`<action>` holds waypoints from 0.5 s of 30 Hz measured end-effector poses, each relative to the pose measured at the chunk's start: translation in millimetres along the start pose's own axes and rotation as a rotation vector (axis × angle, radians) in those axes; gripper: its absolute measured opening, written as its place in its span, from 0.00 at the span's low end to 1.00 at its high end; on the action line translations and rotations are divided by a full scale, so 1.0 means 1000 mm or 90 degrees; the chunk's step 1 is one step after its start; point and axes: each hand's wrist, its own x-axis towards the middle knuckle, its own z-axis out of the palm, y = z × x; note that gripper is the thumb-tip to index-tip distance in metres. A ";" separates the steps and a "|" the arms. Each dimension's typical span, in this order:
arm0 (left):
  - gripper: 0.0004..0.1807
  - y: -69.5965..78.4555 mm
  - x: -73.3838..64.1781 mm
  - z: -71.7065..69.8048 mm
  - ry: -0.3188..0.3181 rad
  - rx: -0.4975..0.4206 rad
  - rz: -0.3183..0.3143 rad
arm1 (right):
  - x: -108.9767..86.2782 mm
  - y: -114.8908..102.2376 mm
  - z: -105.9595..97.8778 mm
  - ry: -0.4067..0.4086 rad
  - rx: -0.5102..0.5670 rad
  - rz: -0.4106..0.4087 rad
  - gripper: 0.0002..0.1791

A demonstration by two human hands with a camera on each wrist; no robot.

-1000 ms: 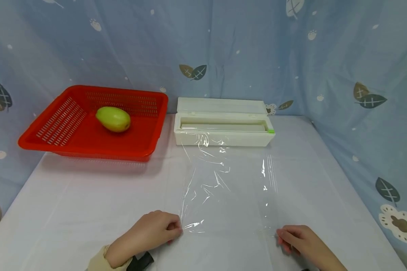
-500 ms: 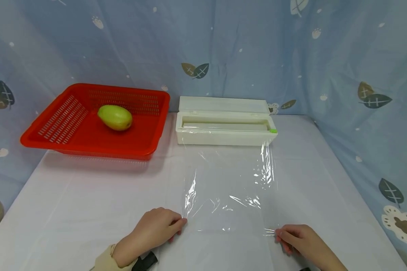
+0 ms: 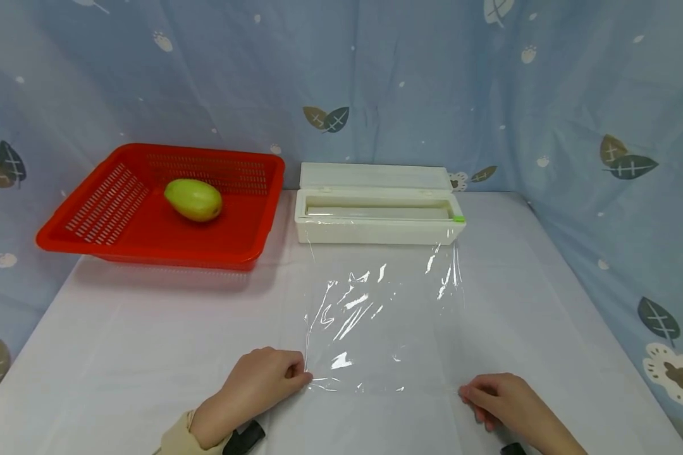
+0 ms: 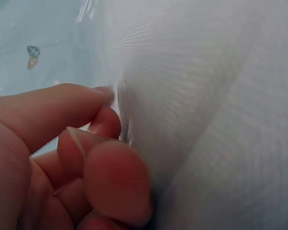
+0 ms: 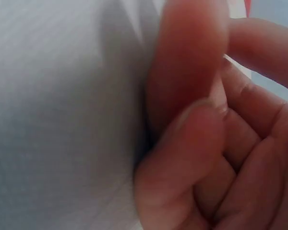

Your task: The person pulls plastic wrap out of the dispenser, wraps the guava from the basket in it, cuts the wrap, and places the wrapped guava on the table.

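Note:
A sheet of clear plastic wrap [image 3: 375, 316] runs from the front of a white dispenser box [image 3: 375, 230] toward me, lying close over the table with shiny creases. My left hand [image 3: 264, 379] pinches its near left corner between thumb and forefinger. In the left wrist view, the fingertips [image 4: 105, 96] meet at the film's edge. At the near right corner, my right hand [image 3: 503, 401] pinches the film with thumb and forefinger. The right wrist view shows its curled fingers [image 5: 168, 167] against the white cloth. The box lid [image 3: 375, 177] stands raised behind the slot, where a roll shows.
A red plastic basket [image 3: 165, 253] stands at the back left with one yellow-green oval fruit [image 3: 193, 200] in it. White cloth covers the table [image 3: 148, 341]. A blue patterned curtain [image 3: 404, 76] hangs behind and along the sides. A small green piece [image 3: 458, 218] sits at the box's right end.
The wrap's glints and creases have shifted as the film settles. My left hand has moved slightly right, and the right hand slightly left. Box and basket stay in place.

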 end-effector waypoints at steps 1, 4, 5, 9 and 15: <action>0.18 -0.001 0.000 0.000 0.000 0.002 0.002 | 0.000 0.000 0.000 -0.002 -0.003 0.002 0.21; 0.18 -0.001 0.001 0.001 -0.003 0.000 0.009 | 0.000 0.000 0.000 -0.010 -0.009 0.006 0.22; 0.18 -0.001 0.001 0.001 -0.004 -0.002 0.009 | 0.000 0.000 0.000 -0.013 -0.010 0.006 0.22; 0.18 -0.001 0.001 0.000 -0.010 -0.006 0.009 | 0.000 -0.001 -0.001 -0.017 -0.005 0.005 0.22; 0.18 -0.001 0.001 0.000 -0.011 -0.008 0.015 | 0.001 -0.002 -0.003 -0.013 0.000 0.014 0.22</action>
